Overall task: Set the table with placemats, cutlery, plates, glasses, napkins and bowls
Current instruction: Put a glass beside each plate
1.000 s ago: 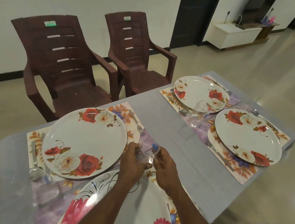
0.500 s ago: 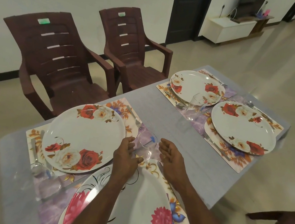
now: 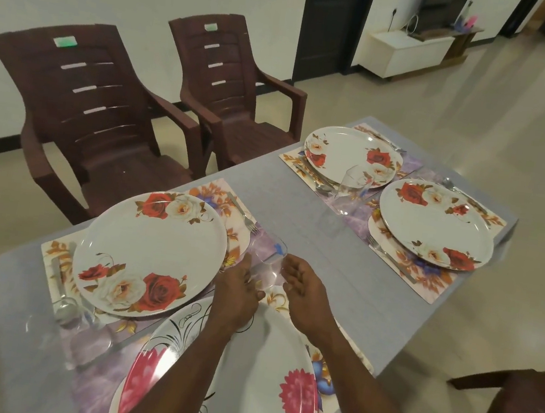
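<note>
Head view: four plates [image 3: 150, 253], two brown chairs [image 3: 96, 123], two hands [image 3: 237, 287]

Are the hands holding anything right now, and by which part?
Nothing is gripped. The clear glass stands between the left hand and right hand, fingers relaxed beside it.

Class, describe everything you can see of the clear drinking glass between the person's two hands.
The clear drinking glass is transparent and colourless, with a small blue mark near its rim. It stands upright on a purple patch of the floral placemat, between the rose-patterned plate and the pink-flowered plate. It looks empty. The left hand touches its side; the right hand is open beside it.
</note>
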